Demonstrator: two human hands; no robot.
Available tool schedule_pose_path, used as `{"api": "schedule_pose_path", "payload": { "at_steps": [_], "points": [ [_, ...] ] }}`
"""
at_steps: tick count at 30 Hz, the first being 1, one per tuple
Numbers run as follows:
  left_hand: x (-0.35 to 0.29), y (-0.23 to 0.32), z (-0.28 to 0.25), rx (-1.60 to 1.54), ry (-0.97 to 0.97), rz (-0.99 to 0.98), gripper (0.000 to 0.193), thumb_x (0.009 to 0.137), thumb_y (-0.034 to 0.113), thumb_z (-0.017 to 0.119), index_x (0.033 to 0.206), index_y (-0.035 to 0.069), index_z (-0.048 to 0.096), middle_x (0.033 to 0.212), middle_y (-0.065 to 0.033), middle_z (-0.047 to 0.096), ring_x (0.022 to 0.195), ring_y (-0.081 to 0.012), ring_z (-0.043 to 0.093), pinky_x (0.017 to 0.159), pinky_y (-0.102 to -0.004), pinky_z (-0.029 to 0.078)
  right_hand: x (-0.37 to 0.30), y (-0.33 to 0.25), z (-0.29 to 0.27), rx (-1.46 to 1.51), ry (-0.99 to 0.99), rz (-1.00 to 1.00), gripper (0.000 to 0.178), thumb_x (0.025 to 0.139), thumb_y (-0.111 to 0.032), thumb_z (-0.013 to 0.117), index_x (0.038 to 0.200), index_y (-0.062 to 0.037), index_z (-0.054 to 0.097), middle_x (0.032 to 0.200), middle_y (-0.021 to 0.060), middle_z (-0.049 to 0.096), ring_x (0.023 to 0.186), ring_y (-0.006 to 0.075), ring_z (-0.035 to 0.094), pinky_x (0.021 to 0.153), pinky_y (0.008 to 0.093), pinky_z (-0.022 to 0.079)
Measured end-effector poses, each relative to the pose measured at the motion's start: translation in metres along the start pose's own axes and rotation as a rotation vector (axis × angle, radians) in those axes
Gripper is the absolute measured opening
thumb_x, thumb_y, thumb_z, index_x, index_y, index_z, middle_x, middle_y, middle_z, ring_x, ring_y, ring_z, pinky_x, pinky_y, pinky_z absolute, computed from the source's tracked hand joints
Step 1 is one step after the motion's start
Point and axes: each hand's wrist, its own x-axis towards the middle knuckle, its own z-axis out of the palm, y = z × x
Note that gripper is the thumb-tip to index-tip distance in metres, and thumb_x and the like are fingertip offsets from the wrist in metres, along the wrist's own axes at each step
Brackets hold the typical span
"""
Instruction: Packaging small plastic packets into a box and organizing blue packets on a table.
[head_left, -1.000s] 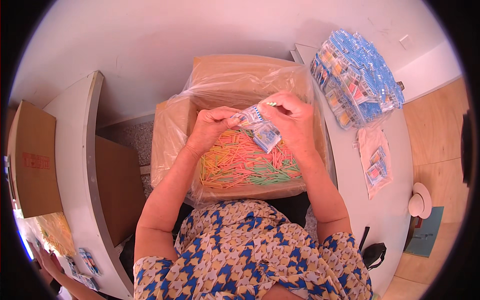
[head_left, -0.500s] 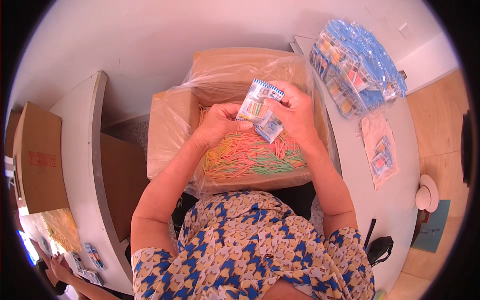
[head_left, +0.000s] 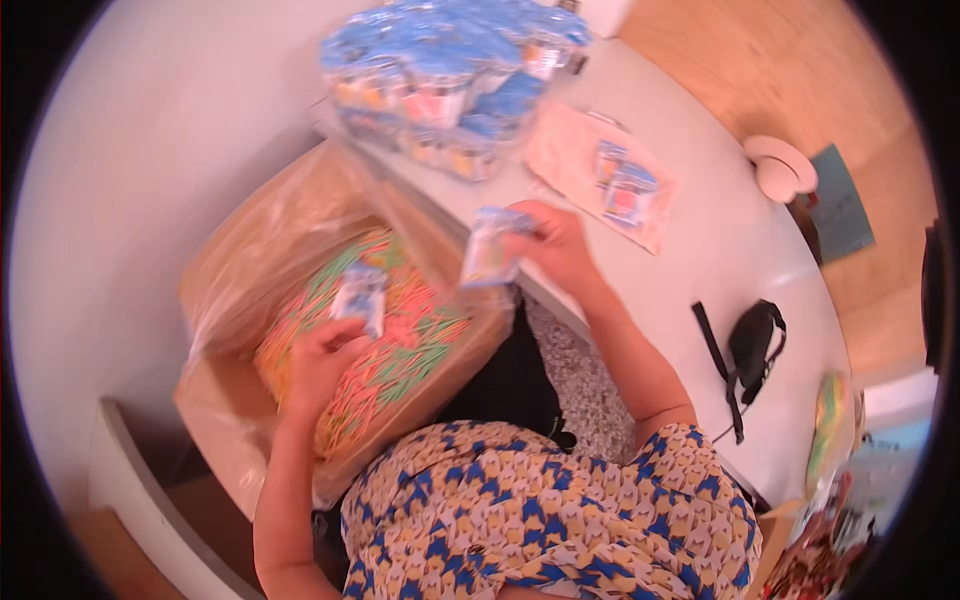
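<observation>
My left hand [head_left: 322, 368] is closed, its fingertips pinching a small blue-and-white printed packet [head_left: 360, 298] above the carton. Beneath it, an open cardboard carton [head_left: 250, 235], lined with clear plastic, holds a bed of thin coloured sticks [head_left: 415, 345] in pink, green, yellow and orange. A second such packet [head_left: 488, 255] is gripped between thumb and fingers of my right hand [head_left: 558, 248], over the carton's right rim beside the white table. Motion blurs both packets, so their contents are not clear.
On the white table [head_left: 690, 270] lies a pale pink sheet [head_left: 575, 150] with a few packets [head_left: 625, 190] on it. A big clear bag of blue packets [head_left: 450, 80] stands behind. A black strapped pouch [head_left: 755, 340] lies at right; a pale hat-like object [head_left: 780, 168] is beyond the table edge.
My view has swung right. My hands, together over the carton before, are now apart: the right has carried one packet toward the table, the left keeps another above the sticks.
</observation>
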Motion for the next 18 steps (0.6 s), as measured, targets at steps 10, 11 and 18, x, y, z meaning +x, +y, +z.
{"api": "schedule_pose_path", "payload": {
  "at_steps": [10,11,18],
  "points": [
    [0.069,-0.063,-0.005,0.873,0.216,0.265,0.039,0.072,0.029,0.075,0.098,0.002,0.064,0.088,-0.0171,0.067,0.082,-0.0323,0.064,0.076,-0.0424,0.049,-0.018,0.127,-0.223,-1.218,0.569,-0.027,0.035,0.07,-0.014,0.07,0.102,-0.0032,0.064,0.093,0.0117,0.064,0.082,0.0245,0.06,0.072,0.0396,0.047],
    [0.074,-0.062,0.001,0.885,0.256,0.29,0.043,0.069,0.031,0.077,0.098,0.002,0.063,0.087,-0.0171,0.066,0.082,-0.0325,0.064,0.076,-0.0425,0.049,-0.018,0.129,-0.22,-1.203,0.604,-0.068,0.036,0.071,-0.015,0.071,0.104,-0.0036,0.063,0.102,0.0124,0.062,0.092,0.0265,0.058,0.078,0.0396,0.045],
    [0.1,-0.082,0.018,0.966,0.361,-0.087,0.057,0.058,0.029,0.084,0.105,0.007,0.06,0.098,-0.0128,0.065,0.09,-0.032,0.062,0.08,-0.0453,0.047,-0.023,0.089,-0.164,-1.0,0.645,-0.209,0.038,0.079,-0.009,0.069,0.116,-0.0021,0.059,0.123,0.014,0.053,0.121,0.0299,0.043,0.101,0.0386,0.037]
  ]
}}
